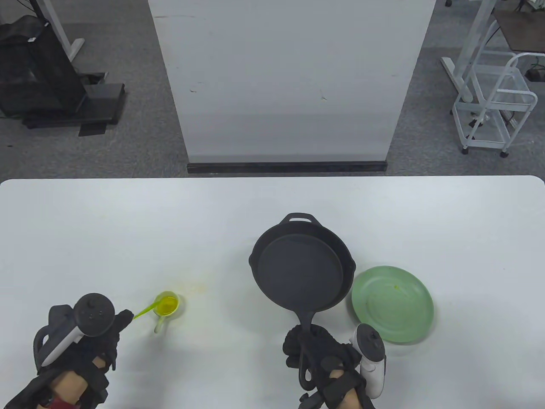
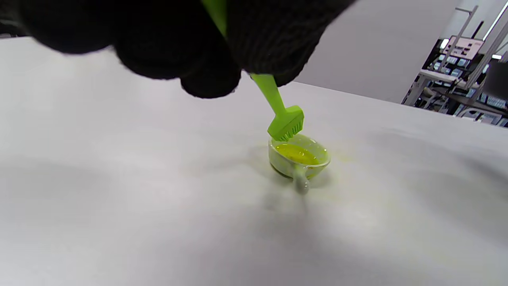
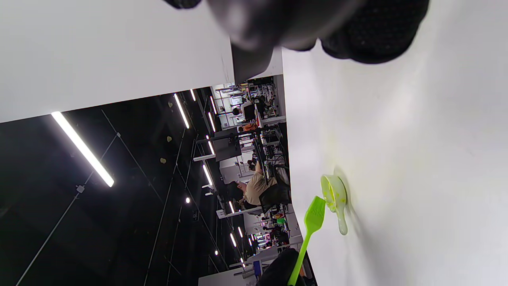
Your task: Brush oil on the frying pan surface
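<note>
Left hand [image 1: 91, 341] at near left of counter [image 1: 127, 221], fingers [image 2: 254, 43] closed round handle of green brush [image 2: 285, 123]. Brush head poised just above cup [image 1: 167, 306] of yellow oil [image 2: 295, 154]; bristles close to oil surface, contact not determinable. Cup small, clear, upright, its handle pointing toward near edge. Faint yellow smears on counter just beyond cup.

Right hand [image 1: 317, 353] at near centre, fingers wrapped round handle of black pan [image 1: 302, 268]. Pan body ahead of hand, well right of cup, interior dark and bare. Whether resting on counter or raised: cannot tell.

Green plate [image 1: 394, 311] just right of pan, rims near or touching; small yellow speck on plate surface.

White panel [image 1: 289, 81] standing beyond far edge of counter.
</note>
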Motion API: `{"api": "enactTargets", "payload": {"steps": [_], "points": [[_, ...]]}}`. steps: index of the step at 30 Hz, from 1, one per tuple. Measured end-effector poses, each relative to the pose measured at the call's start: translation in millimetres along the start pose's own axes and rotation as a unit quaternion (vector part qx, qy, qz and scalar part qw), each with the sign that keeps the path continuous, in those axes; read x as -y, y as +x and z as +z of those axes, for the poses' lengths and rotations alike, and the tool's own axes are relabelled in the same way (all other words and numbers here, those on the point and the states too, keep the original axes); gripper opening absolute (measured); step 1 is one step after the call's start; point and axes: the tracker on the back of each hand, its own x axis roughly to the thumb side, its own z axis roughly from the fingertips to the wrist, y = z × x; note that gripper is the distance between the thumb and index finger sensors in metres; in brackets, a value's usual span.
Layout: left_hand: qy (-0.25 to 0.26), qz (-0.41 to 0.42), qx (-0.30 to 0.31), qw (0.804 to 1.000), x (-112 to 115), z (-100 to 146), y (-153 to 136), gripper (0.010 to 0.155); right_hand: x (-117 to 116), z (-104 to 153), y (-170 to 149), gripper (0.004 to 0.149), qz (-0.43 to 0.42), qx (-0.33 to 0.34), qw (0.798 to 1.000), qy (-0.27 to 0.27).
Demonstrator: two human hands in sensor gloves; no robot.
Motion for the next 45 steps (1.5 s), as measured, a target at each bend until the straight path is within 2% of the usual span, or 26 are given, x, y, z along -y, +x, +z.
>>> {"api": "enactTargets", "payload": {"steps": [6,10,15,19,23,29,33,37,41,45], "points": [[-0.053,0.105,-0.019,0.993,5.5,-17.1,-20.7,0.050,-0.2,0.1,0.0,0.052,0.002,0.002,1.000,0.000],[-0.074,0.119,-0.039,0.989,14.0,-22.1,-30.0,0.050,-0.5,0.0,-0.6,0.052,0.004,0.002,1.000,0.000],[-0.077,0.119,-0.048,0.989,9.3,-18.0,-35.7,0.050,-1.1,0.2,-0.6,0.052,0.004,0.002,1.000,0.001],[-0.075,0.151,-0.042,0.985,7.2,-17.5,-39.0,0.050,-1.4,0.1,-0.6,0.052,0.008,0.005,1.000,0.001],[-0.079,0.134,-0.059,0.986,8.3,-17.1,-40.8,0.050,-1.4,0.3,-1.0,0.052,0.008,0.005,1.000,0.000],[-0.066,0.159,-0.041,0.984,-5.1,-12.0,-28.4,0.052,-1.9,0.2,-1.4,0.052,0.008,0.003,1.000,-0.001],[-0.044,0.201,0.005,0.979,-19.9,-11.5,-2.4,0.055,-2.6,0.3,-1.8,0.052,0.009,0.002,1.000,0.000],[-0.039,0.240,0.064,0.968,-36.9,-14.8,38.6,0.054,-3.6,0.2,-2.5,0.052,0.009,0.001,1.000,0.002],[-0.008,0.281,0.124,0.952,-56.2,-15.7,88.2,0.051,-5.1,0.1,-3.2,0.052,0.010,-0.001,1.000,0.004],[-0.009,0.267,0.165,0.950,-64.2,-25.6,148.1,0.049,-6.5,0.3,-3.1,0.052,0.014,0.001,1.000,0.006]]}}
